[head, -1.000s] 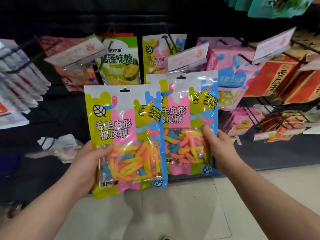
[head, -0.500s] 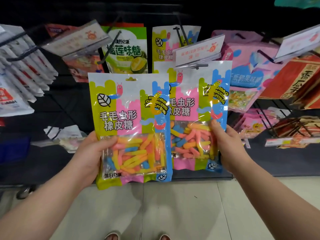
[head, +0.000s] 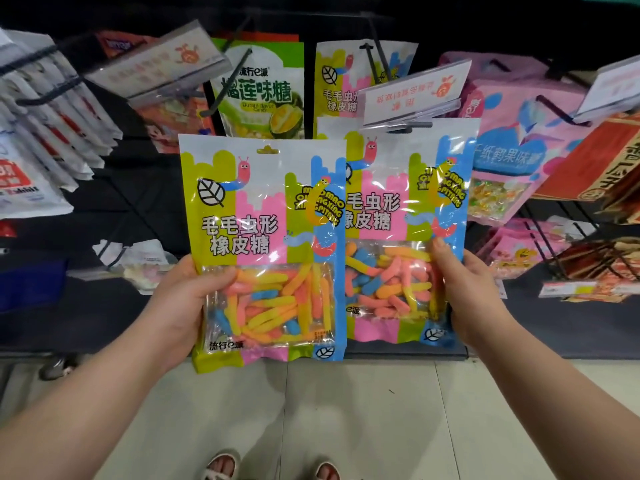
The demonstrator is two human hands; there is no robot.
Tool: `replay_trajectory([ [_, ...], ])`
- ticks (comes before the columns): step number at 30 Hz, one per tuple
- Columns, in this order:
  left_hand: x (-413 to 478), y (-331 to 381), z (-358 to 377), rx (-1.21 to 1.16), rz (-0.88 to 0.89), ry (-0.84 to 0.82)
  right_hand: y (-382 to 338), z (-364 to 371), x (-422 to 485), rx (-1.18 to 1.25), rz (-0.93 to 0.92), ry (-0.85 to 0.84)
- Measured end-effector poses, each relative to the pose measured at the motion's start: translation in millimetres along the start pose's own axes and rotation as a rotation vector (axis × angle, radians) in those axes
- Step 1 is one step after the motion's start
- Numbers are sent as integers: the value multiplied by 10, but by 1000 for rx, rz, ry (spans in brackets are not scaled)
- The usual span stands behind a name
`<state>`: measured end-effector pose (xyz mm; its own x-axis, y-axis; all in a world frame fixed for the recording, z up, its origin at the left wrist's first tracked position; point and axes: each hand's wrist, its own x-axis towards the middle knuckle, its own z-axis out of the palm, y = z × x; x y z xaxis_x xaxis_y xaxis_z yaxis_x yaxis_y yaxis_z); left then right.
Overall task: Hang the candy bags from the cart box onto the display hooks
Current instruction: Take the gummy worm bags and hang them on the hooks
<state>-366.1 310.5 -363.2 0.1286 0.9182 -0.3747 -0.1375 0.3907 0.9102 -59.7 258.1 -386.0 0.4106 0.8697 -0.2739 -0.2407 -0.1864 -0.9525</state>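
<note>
Three worm-gummy bags [head: 263,251] [head: 405,220] [head: 341,84], one durian candy bag [head: 258,95], two hands [head: 180,306] [head: 474,296], three price tags [head: 156,60] [head: 415,91] [head: 616,84], two feet [head: 220,467] [head: 327,472].

1. With my left hand [head: 180,299] I hold the first candy bag [head: 263,216] by its left edge, in front of the display rack [head: 138,202].
2. My right hand [head: 474,292] holds the second candy bag [head: 408,202] by its right edge. The first bag overlaps its left edge.
3. A price tag [head: 415,91] sits just above the second bag's top edge.
4. Behind the tag, a hung bag [head: 337,81] sits on a hook [head: 375,60].
5. A durian bag [head: 259,95] hangs to its left.
</note>
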Motion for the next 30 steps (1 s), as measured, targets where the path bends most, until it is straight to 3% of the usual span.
replay_trajectory([
  [13, -58, 10, -24, -4, -24, 37, -85, 24, 98, -87, 38, 18],
  [24, 39, -115, 130, -27, -23, 20, -198, 279, 803, -174, 84, 118],
  [30, 116, -232, 217, 1, -30, -23, -122, 238, 1140, -266, 125, 73],
])
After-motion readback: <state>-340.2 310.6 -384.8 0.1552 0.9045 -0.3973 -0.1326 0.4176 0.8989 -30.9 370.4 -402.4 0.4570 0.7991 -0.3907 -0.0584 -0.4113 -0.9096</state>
